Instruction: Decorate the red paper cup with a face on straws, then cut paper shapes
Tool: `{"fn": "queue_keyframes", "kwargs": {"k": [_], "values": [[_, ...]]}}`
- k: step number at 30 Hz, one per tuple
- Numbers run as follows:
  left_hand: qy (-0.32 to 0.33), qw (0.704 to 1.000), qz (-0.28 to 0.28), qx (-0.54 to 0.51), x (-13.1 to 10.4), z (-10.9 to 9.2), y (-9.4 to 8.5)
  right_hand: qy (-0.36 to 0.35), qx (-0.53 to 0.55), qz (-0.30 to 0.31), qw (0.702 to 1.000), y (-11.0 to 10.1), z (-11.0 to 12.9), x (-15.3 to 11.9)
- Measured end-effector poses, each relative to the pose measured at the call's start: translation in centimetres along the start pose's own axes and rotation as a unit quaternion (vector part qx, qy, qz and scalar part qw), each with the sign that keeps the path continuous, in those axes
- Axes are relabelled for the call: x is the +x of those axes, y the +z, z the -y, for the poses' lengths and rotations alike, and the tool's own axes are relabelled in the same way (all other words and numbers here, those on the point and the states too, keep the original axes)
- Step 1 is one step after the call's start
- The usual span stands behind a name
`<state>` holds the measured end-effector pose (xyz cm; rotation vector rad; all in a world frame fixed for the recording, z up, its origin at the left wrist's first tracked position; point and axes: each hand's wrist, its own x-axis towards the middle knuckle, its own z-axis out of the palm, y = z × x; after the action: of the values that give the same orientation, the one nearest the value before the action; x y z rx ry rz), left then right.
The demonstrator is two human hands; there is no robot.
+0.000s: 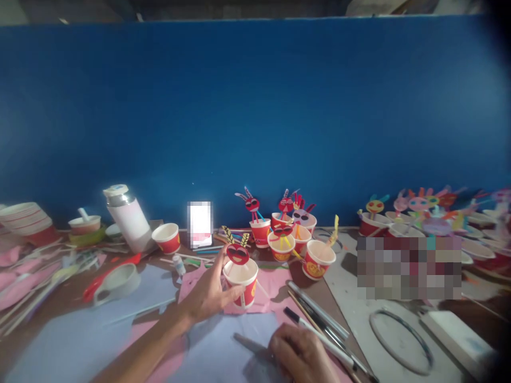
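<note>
My left hand (213,290) is wrapped around the near-left side of a red and white paper cup (244,276), which stands upright on pink paper. A red paper face (238,254) with dark eyes and two yellow-and-black feelers rises at the cup's rim. To the lower right, my right hand (299,351) is closed, its fingers around the end of a narrow dark grey blade (251,343) pointing left over bluish paper (215,361). Most of that tool is hidden in the fist. A white marker with a black tip (293,315) lies beside this hand.
More decorated paper cups (319,258) stand behind and right. A white bottle (131,221), a plain cup (166,238), a glue bottle (179,264), a tape roll (120,282) and stacked cups (27,221) are left. A dark ring (399,340) lies right. A blue panel (239,106) closes the back.
</note>
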<state>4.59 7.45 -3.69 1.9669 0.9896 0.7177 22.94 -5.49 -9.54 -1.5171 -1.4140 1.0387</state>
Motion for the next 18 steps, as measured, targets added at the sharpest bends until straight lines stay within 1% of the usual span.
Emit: {"fn": "queue_keyframes", "kwargs": {"k": [2,5,8,12,15,18], "values": [[-0.006,1.0,0.007,0.018,-0.6,0.4,1.0,0.004,0.071,-0.018,0.997,-0.7,0.6,0.1],[0.019,0.999,0.004,0.046,-0.8,0.2,2.0,0.004,0.106,-0.047,0.993,-1.5,0.7,0.4],[0.039,0.998,0.004,0.057,-0.7,-0.2,2.3,-0.005,0.1,-0.066,0.993,-1.8,0.2,0.7],[0.034,0.999,0.011,0.031,-0.6,-0.5,2.4,-0.023,0.068,-0.1,0.992,-2.0,-0.2,1.1],[0.03,0.999,0.013,-0.007,-0.7,-0.8,2.3,-0.033,0.044,-0.125,0.991,-2.3,0.1,1.4],[0.037,0.998,0.013,-0.046,-1.0,-1.0,2.2,-0.037,0.027,-0.129,0.991,-2.7,1.0,1.8]]}}
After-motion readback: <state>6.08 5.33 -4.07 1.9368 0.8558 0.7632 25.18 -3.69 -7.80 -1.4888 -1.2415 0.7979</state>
